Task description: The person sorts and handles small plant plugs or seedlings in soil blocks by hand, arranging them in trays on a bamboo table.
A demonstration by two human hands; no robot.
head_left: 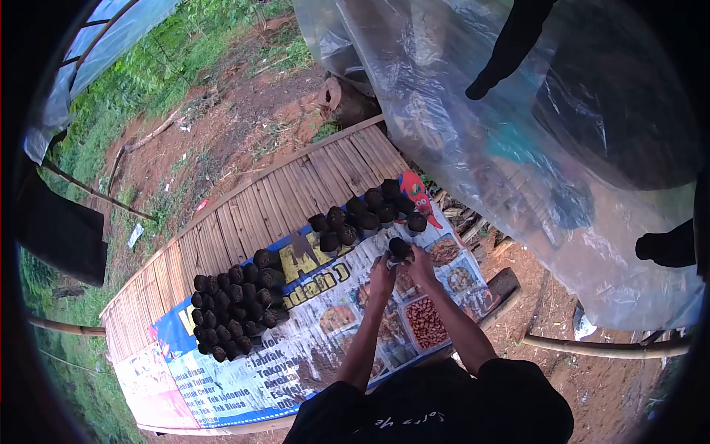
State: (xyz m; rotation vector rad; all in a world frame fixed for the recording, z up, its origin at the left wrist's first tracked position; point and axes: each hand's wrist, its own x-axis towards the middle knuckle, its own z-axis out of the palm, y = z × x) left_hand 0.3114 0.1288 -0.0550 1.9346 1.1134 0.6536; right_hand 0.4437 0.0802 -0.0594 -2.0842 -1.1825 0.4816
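Note:
Both of my hands are closed around one small black seedling bag (400,248), filled with dark soil, above the printed banner (303,325). My left hand (382,272) grips its left side and my right hand (421,267) its right side. Just beyond them stands a group of similar filled bags (366,220), close together. A larger cluster of these bags (237,307) is packed in rows on the left part of the banner. What the fingertips do beneath the held bag is hidden.
The banner lies on a bamboo-slat table (274,200). Clear plastic sheeting (473,133) hangs along the right side. A block of wood (504,288) sits at the table's right edge, near a bamboo pole (606,349). Bare soil and grass lie beyond.

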